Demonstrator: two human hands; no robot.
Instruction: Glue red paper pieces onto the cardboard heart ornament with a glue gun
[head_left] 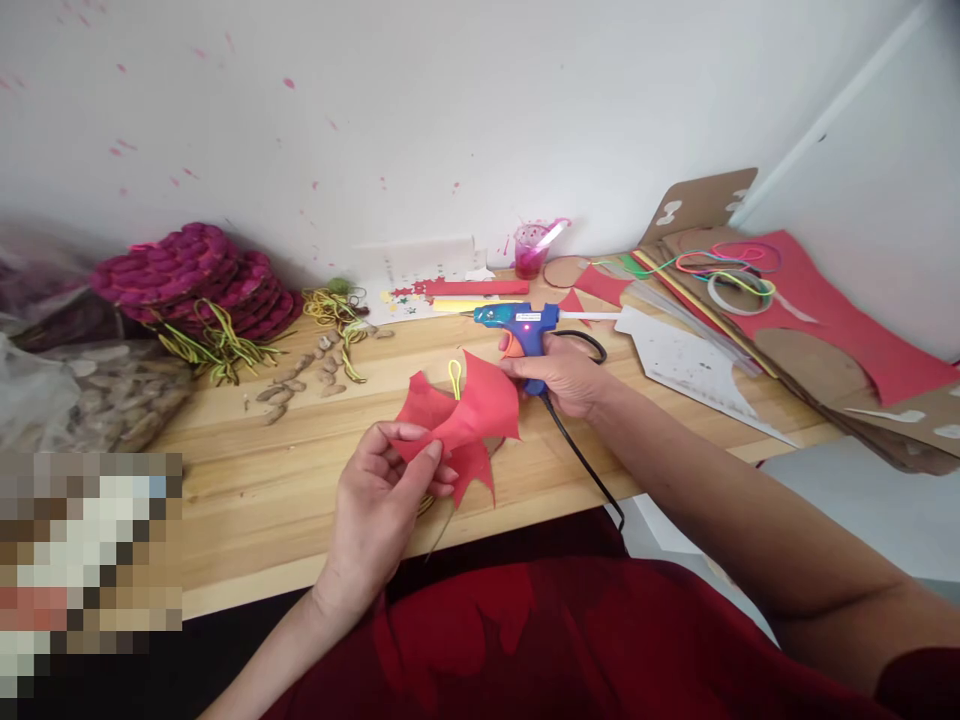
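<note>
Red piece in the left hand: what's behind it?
A yellow loop pokes past an edge of the red piece; wooden tabletop shows around it. The loop's lower end and anything else covered by piece or left hand can't be seen.

One glue gun (536,328), with one glue stick (589,316) and one black cord (576,453). One yellow loop (457,395). The red paper (484,405) by the loop overlaps, so its pieces cannot be counted. One desk (247,490). One stack of magenta pads (176,265), at least three of them; at least two bundles of yellow-green cord (217,342); one bag (142,395) of peanuts, and more than ten loose peanuts (277,411), too bunched for an exact figure. One cup (531,262), one white stick (555,234). One red strip (487,287), two small red scraps (606,287), one large red sheet (900,345), one pointed white board (686,362).
</note>
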